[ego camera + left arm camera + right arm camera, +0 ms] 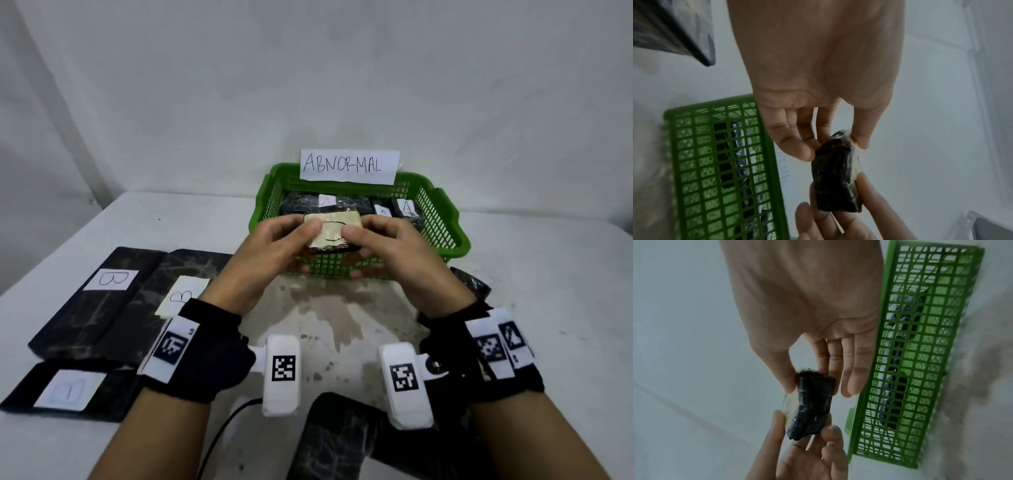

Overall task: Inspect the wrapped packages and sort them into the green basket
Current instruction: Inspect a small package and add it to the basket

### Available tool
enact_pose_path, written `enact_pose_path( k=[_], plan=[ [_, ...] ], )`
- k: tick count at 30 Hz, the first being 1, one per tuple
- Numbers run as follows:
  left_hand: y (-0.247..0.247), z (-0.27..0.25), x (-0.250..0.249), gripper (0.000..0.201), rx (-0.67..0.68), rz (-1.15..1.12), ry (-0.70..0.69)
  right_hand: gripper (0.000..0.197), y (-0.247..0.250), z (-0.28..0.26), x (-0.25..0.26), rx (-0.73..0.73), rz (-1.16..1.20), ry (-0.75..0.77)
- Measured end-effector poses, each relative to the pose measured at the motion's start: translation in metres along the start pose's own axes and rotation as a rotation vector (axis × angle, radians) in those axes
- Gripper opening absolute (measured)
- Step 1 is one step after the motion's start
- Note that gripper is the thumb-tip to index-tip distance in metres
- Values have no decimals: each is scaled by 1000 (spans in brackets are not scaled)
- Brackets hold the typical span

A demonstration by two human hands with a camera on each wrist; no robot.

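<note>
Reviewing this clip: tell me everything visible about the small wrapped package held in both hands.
The small package is a blocky bundle in glossy, crinkled black plastic wrap, with a yellowed paper label on its upward face bearing a pen mark I cannot read. The left hand and right hand pinch its two ends, thumbs on the label, fingers beneath. It is held level in the air above the near wall of the green basket, touching nothing else.

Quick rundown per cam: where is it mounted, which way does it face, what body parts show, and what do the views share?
Head: on the head, looking forward and down at table, basket; both forearms, wristbands, left hand, right hand show.
Left wrist: along the left palm toward fingertips; right fingers at bottom.
Right wrist: along the right palm; left fingers at bottom.
Shared: all show the package in a two-handed grip beside the basket.
</note>
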State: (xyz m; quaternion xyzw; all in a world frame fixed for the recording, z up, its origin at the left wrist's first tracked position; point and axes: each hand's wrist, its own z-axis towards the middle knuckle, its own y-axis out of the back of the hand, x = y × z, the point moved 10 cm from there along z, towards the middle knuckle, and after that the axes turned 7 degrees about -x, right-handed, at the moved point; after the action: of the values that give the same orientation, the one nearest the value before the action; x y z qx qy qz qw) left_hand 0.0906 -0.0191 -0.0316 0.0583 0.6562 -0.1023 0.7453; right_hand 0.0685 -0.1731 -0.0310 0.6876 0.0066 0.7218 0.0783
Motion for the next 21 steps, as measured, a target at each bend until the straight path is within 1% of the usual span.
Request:
enact_pose_path(
  k=[2, 3, 4, 7, 9, 11, 14, 16, 18, 21],
  plan=[
    [0, 4, -4, 34, 5, 29, -30, 23, -1, 3, -1, 6, 20, -9],
    [-1, 5, -7, 30, 5, 53, -52, 24, -1, 4, 0, 1, 22, -5],
    [-2, 6, -9, 23, -4, 77, -76, 22, 0, 5, -1, -16, 24, 2],
    [-5, 9, -16, 9, -66, 137, -173, 6, 9, 6, 3, -103, 23, 71],
    [-8, 10, -16, 6, -93, 142, -208, 7, 14, 7, 5, -132, 20, 110],
    [-10, 9, -15, 8, -96, 134, -224, 8, 17, 7, 5, -133, 18, 122],
    [-13, 10, -11, 5, -65, 127, -201, 14, 19, 6, 1, -116, 0, 104],
    [-13, 11, -6, 11, -40, 108, -151, 22, 19, 6, -2, -95, -18, 88],
    [-12, 10, -3, 17, -17, 79, -112, 24, 20, 6, -1, -78, -42, 90],
    [-14, 8, -5, 22, 11, 31, -100, 26, 20, 4, 2, -63, -90, 119]
  ],
)
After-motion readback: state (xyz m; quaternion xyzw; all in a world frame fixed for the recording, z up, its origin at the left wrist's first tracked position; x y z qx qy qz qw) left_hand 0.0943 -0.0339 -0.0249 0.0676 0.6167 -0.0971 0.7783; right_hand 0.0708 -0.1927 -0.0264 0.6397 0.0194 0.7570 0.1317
